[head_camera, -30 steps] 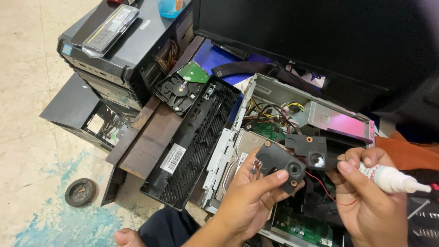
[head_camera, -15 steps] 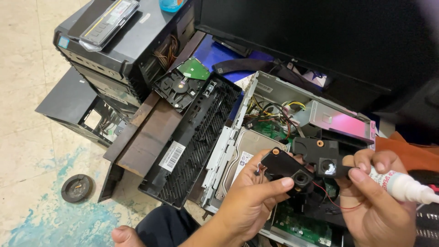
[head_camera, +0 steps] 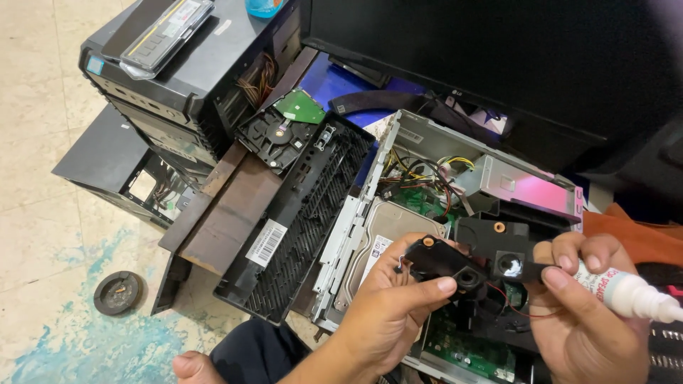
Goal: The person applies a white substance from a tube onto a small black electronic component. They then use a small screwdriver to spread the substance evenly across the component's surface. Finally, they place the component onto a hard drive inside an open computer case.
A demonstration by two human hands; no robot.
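Observation:
My left hand [head_camera: 388, 313] grips a small black plastic piece [head_camera: 442, 259] with an orange dot and a round hole, held over the open computer case [head_camera: 420, 149]. My right hand [head_camera: 590, 320] holds a second black piece [head_camera: 498, 249] of the same kind between thumb and fingers, along with a white glue bottle [head_camera: 629, 295] that points right. A thin red wire [head_camera: 509, 306] hangs between the two pieces. Below them lie a silver hard drive [head_camera: 388, 227] and a green circuit board [head_camera: 469, 348].
A black perforated side panel [head_camera: 299, 220] leans left of the case. Behind it are a bare hard drive with a green board [head_camera: 281, 128], a black tower case [head_camera: 192, 71], and a dark monitor [head_camera: 498, 50]. A round black disc [head_camera: 117, 291] lies on the paint-stained tile floor.
Both hands have shifted slightly right and down in view, and the two black pieces have come closer together. The glue bottle has stayed in the right hand.

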